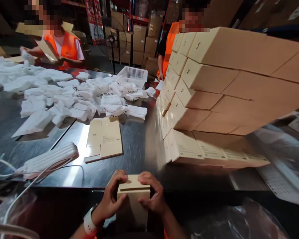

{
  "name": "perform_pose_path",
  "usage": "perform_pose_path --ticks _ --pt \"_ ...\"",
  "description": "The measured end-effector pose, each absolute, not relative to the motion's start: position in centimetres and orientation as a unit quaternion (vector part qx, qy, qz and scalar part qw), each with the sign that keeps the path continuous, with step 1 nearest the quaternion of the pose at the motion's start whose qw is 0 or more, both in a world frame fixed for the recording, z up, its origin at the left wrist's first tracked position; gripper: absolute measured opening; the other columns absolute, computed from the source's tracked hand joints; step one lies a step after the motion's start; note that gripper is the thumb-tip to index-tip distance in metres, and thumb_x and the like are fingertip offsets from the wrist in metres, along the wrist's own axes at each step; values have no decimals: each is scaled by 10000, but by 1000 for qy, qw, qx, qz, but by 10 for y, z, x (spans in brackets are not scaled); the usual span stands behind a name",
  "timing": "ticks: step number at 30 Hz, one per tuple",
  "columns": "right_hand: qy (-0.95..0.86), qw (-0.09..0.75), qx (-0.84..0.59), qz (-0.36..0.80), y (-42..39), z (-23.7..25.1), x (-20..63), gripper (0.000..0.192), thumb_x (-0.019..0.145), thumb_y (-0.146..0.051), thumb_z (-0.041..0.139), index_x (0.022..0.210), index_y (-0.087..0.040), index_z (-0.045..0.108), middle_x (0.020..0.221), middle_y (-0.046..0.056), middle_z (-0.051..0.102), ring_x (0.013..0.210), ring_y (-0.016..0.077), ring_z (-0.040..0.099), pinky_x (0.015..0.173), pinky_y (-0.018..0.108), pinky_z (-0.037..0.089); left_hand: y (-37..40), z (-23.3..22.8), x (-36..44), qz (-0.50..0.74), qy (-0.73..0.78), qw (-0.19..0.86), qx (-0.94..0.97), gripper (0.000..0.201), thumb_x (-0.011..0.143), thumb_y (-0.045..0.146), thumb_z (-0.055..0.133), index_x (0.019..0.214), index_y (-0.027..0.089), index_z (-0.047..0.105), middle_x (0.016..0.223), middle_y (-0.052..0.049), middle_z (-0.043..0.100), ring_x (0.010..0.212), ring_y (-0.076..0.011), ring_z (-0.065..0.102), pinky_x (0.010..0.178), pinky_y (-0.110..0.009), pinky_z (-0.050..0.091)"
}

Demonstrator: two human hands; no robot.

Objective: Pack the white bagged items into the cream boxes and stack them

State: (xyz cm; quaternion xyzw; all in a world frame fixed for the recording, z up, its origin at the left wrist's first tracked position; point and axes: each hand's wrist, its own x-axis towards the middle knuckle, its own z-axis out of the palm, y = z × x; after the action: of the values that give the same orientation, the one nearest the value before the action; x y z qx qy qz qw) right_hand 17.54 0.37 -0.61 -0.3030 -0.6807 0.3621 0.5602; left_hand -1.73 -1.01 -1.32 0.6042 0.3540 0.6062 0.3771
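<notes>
**Both hands close the flap on a small carton at a busy packing line**

A worker's left hand (112, 196) and right hand (153, 196) wrap around a small, pale beige cardboard carton (134, 202), held upright at the near edge of a dark, glossy metal surface (137, 146). Each hand is curled partly closed on a side of the carton, with the fingers of both resting on the top flap, which sits nearly flush. A white band is worn on the left wrist.

To seat the flap cleanly, the sensible course looks to be even pressure from both thumbs while the fingers keep the walls square, so the tuck slides in without creasing the thin board.

Just beyond the carton lies a flat, unfolded beige carton blank (104, 139). To the right rises a tall stack of finished beige cartons (214, 93), leaning toward the camera. A spread of white plastic pouches (72, 96) covers the far left of the surface, beside a white perforated plastic basket (134, 74). A white ribbed device with a cord (49, 161) lies at the near left. Two people in orange vests (67, 46) work at the far side.
</notes>
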Motion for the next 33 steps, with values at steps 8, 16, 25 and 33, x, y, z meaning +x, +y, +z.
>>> perform_pose_path --ticks 8,16,25,33 --pt "-688 564 -310 336 4 7 167 312 815 -501 756 1016 -264 723 949 70 800 915 242 755 971 455 545 -3 1 -23 536 317 331 709 324 922 476 628 1162 295 749 1002 -92 790 972 -274 696 897 -450 535" --pt "-705 553 -311 316 2 5 169 306 829 -475 749 1060 -275 735 954 64 810 941 243 758 1010 484 536 -5 -3 -19 561 329 320 689 261 928 449 627 1062 286 782 930 -76 804 905 -259 719 851 -430 560" --pt "-737 525 -291 310 5 3 175 271 918 -520 635 977 -283 751 931 62 796 945 235 742 965 470 536 -4 -4 -15 593 324 331 659 304 969 449 559 952 273 807 831 -60 798 845 -249 721 844 -435 554" --pt "-805 457 -260 276 11 27 181 122 935 -320 628 901 -285 740 780 13 700 919 198 685 962 433 506 -7 -10 -13 589 353 312 656 523 995 564 401 852 288 822 762 -54 807 855 -256 743 978 -481 522"
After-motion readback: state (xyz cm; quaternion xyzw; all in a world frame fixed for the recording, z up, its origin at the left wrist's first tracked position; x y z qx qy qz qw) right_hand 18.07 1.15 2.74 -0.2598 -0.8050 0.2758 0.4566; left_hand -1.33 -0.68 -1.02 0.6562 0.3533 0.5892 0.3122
